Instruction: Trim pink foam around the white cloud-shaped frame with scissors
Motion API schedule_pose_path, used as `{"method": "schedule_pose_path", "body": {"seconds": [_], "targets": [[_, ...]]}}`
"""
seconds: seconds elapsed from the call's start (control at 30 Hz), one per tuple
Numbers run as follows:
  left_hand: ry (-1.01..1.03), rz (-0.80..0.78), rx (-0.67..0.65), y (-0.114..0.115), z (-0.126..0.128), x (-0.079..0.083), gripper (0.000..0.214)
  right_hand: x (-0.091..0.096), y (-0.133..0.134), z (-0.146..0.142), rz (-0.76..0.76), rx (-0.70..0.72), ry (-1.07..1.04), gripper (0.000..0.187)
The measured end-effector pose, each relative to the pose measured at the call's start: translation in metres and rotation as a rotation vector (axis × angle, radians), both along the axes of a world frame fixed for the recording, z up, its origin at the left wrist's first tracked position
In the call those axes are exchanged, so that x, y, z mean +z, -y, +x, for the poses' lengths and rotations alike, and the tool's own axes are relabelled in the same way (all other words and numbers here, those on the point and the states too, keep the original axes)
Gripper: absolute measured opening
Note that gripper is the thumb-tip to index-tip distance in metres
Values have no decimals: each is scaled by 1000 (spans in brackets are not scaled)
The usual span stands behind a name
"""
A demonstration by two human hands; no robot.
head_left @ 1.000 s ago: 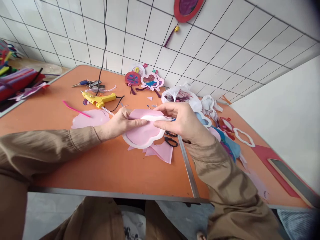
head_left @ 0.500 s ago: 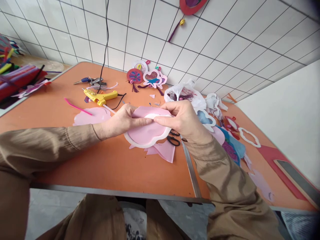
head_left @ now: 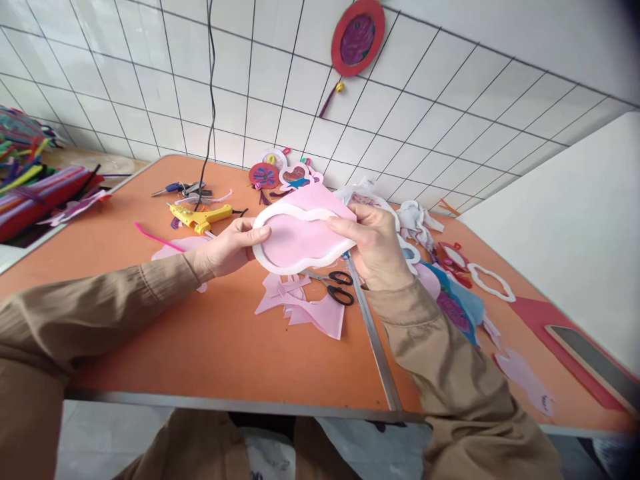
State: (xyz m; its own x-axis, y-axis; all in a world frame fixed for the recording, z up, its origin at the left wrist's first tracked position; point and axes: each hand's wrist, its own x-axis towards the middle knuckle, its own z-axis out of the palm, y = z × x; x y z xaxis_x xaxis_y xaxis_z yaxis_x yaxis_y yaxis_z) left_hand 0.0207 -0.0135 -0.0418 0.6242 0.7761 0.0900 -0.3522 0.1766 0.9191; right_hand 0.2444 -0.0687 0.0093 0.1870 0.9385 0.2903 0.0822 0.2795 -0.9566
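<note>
White tiles [head_left: 280,100] are lining the wall behind an orange table [head_left: 225,353], and a red round ornament [head_left: 357,40] is hanging up there. Down in front, a white cloud-shaped frame [head_left: 280,271] and a pink sheet [head_left: 297,241] are staying off the tabletop, held up between two hands. The left hand [head_left: 230,248] is pinching the frame's left end, thumb on the front, its other fingers hiding behind. The right hand [head_left: 375,245] is gripping the right end, thumb pressing the front, fingers curling round the sheet's far side.

Trouble could be coming from that thumb-and-finger hold: should either grip be loosening, the thin sheet could be slipping out of line behind the frame, or pulling unevenly could be creasing it. Bending is likely an easy risk too.

As for direction, the frame's long axis is running left to right, hand to hand, while a sheet corner is pointing up towards the wall. Just below, scissors [head_left: 341,293] and pink scraps [head_left: 313,312] are lying together.
</note>
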Motion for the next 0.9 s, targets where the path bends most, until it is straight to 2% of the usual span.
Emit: {"method": "schedule_pose_path", "body": {"seconds": [0.2, 0.37, 0.57, 0.73, 0.9], "targets": [[88, -70, 28, 9, 6, -10, 38, -4, -3, -6, -8, -54, -170, 20], [80, -66, -6, 15, 8, -10, 48, -11, -1, -14, -101, -69, -273, 24], [48, -91, 149, 22, 13, -8, 46, -26, 0, -20, -136, -81, -366, 26], [53, -119, 179, 22, 15, -8, 48, -28, 2, -22, -155, -93, -351, 24], [60, -71, 186, 13, 10, -4, 53, -28, 5, -25, -87, -106, -295, 24]]}}
